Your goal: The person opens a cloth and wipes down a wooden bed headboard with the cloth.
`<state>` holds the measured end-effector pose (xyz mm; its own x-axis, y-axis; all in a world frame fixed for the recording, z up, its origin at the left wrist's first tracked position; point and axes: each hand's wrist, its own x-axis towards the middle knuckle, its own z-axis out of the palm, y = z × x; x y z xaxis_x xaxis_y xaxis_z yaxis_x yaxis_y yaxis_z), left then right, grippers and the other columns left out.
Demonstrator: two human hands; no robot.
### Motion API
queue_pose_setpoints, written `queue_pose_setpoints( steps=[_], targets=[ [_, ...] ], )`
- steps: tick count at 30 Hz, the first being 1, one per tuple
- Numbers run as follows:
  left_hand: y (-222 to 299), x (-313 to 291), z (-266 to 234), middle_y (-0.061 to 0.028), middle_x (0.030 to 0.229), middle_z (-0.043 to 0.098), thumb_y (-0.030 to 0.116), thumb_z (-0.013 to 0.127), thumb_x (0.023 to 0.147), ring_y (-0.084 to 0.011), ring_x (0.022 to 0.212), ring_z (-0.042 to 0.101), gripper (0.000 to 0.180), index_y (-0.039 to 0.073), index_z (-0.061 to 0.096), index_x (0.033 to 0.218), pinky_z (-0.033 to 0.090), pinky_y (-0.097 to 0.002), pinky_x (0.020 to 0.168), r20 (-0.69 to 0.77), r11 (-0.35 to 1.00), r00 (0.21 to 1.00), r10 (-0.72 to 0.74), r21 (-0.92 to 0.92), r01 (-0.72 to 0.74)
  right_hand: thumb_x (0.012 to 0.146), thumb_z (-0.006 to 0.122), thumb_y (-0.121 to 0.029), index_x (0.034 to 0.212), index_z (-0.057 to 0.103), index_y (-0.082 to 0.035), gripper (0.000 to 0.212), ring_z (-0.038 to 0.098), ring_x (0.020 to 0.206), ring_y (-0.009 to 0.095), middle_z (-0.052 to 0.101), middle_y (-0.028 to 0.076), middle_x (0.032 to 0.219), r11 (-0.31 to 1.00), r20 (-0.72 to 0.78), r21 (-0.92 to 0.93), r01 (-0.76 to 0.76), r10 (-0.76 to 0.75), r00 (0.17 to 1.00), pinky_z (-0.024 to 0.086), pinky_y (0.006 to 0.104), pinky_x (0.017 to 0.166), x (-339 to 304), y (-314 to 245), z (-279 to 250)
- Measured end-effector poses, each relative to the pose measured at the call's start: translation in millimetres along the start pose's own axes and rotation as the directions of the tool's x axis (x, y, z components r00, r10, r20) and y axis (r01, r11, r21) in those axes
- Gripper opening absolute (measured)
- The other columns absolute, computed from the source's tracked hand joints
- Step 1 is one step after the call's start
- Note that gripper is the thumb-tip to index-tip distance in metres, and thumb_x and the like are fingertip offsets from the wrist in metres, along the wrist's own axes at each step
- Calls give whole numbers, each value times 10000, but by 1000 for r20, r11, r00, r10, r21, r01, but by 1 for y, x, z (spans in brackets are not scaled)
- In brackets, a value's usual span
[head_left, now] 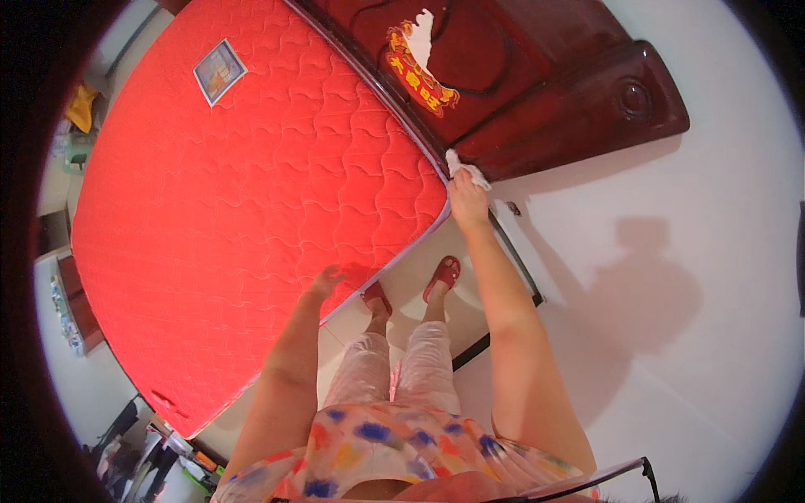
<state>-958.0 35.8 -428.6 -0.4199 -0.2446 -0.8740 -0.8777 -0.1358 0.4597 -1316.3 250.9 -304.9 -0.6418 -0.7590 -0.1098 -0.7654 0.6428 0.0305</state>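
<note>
My right hand (470,198) is closed on a white cloth (475,174), with the arm stretched forward. The cloth touches the lower corner of the dark red, glossy wooden headboard (537,71), close to the mattress corner. My left hand (325,282) hangs over or rests on the near edge of the red quilted mattress (251,193); whether it touches is hard to tell. Its fingers are apart and nothing is in them. A red and gold paper decoration (419,80), torn to white in part, sticks to the headboard.
A white wall (688,210) with a dark skirting strip (471,352) runs along my right. My feet in red slippers (442,279) stand on pale floor beside the bed. A printed card (220,73) lies on the mattress. Assorted items (138,461) are piled at the lower left.
</note>
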Motion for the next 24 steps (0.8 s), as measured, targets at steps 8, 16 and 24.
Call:
queue_pose_setpoints(
  steps=[8, 16, 24],
  targets=[
    [7, 30, 29, -121, 1270, 520, 299, 686, 795, -213, 1180, 469, 611, 70, 445, 1307, 377, -327, 972, 101, 932, 979, 177, -337, -134, 783, 551, -135, 867, 647, -56, 150, 530, 1049, 248, 579, 121, 1048, 821, -30, 543, -178, 231, 973, 406, 363, 911, -42, -14, 44],
    [13, 60, 33, -174, 1308, 479, 302, 635, 825, -274, 1198, 467, 592, 59, 423, 1321, 379, -349, 986, 70, 943, 970, 232, 229, -242, 879, 535, -114, 1168, 489, -15, 309, 561, 872, 184, 577, 81, 1011, -537, 450, 831, 142, 801, 396, 456, 300, 770, -17, -11, 5],
    [46, 42, 31, -162, 1300, 490, 279, 605, 849, -238, 1173, 488, 518, 75, 455, 1301, 384, -328, 974, 147, 844, 947, 285, 430, -321, 949, 422, -259, 1346, 359, -40, 457, 489, 912, 181, 427, 93, 1325, -801, 622, 478, 360, 598, 505, 446, 346, 810, 40, -51, 48]
  ],
)
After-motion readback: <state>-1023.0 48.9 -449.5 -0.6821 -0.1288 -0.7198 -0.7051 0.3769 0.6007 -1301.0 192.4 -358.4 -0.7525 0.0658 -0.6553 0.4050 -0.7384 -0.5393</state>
